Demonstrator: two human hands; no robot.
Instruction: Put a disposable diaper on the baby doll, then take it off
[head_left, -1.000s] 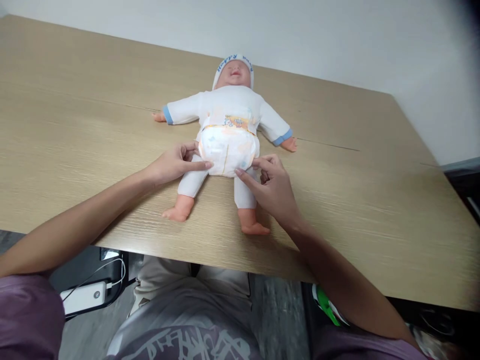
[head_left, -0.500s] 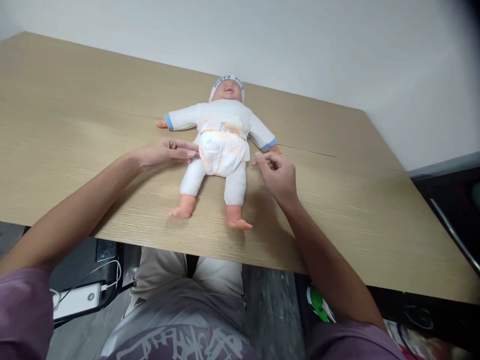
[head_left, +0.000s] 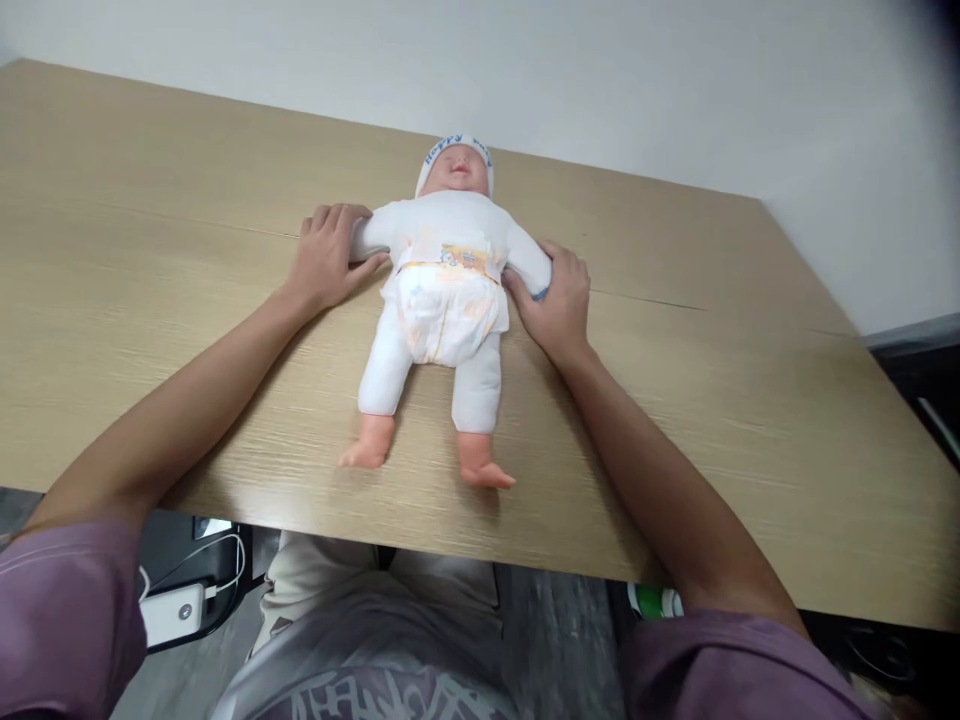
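On the bench (head_left: pixel 712 330) a diapered baby doll (head_left: pixel 442 300) lies face up, head toward 12 o'clock, the left hand (head_left: pixel 326 258) and right hand (head_left: pixel 556 295) each closed around one arm.

Doll (head_left: pixel 442 290) lies on table (head_left: pixel 720 330) between hands.

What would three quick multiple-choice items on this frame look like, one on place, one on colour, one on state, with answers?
1. Where does the doll lie?
A. on the wooden table
B. on the floor
C. on the person's lap

2. What colour is the doll's suit?
A. red
B. white
C. black

3. What are the hands doing?
A. resting apart from the doll
B. lifting its feet
C. closed over its two arms

Answers:
1 A: it lies on its back on the table.
2 B: the suit is white.
3 C: the left hand and the right hand each cover one arm.
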